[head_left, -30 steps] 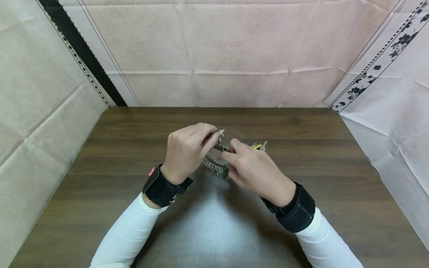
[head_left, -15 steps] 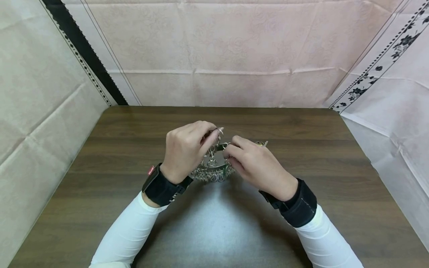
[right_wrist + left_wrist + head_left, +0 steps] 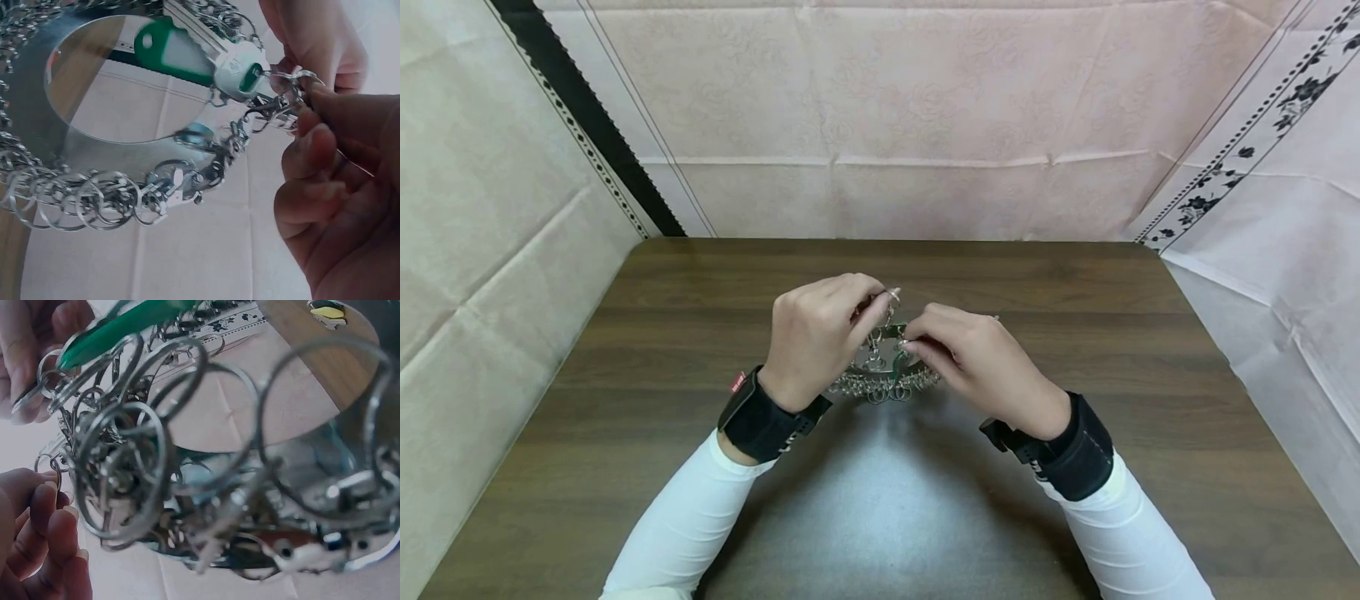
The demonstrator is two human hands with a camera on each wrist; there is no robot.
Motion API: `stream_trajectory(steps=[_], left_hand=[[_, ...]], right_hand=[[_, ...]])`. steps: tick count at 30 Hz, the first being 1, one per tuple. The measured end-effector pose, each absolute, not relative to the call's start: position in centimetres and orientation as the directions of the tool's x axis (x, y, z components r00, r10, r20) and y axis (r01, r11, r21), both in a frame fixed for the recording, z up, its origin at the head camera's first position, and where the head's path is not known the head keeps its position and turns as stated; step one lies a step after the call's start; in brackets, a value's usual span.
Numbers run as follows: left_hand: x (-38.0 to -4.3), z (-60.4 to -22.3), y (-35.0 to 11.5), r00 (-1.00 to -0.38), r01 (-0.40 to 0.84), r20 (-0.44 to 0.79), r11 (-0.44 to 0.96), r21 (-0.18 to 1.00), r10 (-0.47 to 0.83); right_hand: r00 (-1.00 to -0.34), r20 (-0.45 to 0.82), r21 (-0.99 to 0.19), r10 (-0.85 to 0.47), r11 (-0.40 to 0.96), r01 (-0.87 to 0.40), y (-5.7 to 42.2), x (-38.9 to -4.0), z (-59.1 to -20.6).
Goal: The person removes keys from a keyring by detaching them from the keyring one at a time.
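A flat metal hoop [image 3: 28,106] hangs between my hands, its edge crowded with small metal rings [image 3: 100,200]. My left hand [image 3: 820,333] pinches a small ring [image 3: 892,296] above the hoop, from which a short chain runs down. My right hand [image 3: 981,358] pinches a thin ring beside the hoop's near right part. Close to its fingertips in the right wrist view are a silver key [image 3: 240,72] and a green-headed piece [image 3: 153,50], perhaps another key. In the left wrist view a blurred green strip [image 3: 125,328] lies near the right fingers. Overlapping rings hide the exact grip.
The brown wooden table [image 3: 880,533] lies under both hands. A small yellow and silver item [image 3: 328,312] lies on it, seen through the hoop in the left wrist view. Pale cloth [image 3: 925,125] hangs behind the table and at both sides.
The hoop has turned and shows more of its near edge. My right hand has rolled and shifted slightly right, covering the yellow item. The left hand keeps nearly the same place.
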State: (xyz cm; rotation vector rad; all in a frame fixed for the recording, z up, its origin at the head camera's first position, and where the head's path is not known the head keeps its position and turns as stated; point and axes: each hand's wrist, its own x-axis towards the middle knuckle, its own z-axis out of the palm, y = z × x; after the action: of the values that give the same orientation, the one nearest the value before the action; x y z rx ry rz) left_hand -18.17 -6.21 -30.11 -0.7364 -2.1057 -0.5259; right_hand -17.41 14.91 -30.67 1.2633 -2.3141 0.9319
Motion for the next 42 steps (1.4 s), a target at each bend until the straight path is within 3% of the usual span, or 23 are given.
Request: stream_trajectory(steps=[15, 29, 37, 42], left_hand=[[-18.0, -30.2, -5.9, -0.513, 0.692, 0.777, 0.711, 0.123, 0.365], [-18.3, -29.9, -6.8, -0.469, 0.806, 0.706, 0.585, 0.096, 0.531], [-18.5, -30.0, -7.2, -0.442, 0.849, 0.66, 0.52, 0.09, 0.607], [-18.6, -29.9, -7.3, -0.467, 0.839, 0.634, 0.535, 0.097, 0.617]], right_hand=[[-0.621, 0.595, -0.55, -0.511, 0.304, -0.778, 15.6, -17.5, -29.9], [-0.677, 0.6, -0.69, -0.426, 0.153, -0.708, 15.9, -17.3, -29.8], [-0.69, 0.602, -0.715, -0.402, 0.112, -0.69, 16.0, -17.2, -29.7], [-0.702, 0.599, -0.729, -0.385, 0.099, -0.677, 15.9, -17.3, -29.7]])
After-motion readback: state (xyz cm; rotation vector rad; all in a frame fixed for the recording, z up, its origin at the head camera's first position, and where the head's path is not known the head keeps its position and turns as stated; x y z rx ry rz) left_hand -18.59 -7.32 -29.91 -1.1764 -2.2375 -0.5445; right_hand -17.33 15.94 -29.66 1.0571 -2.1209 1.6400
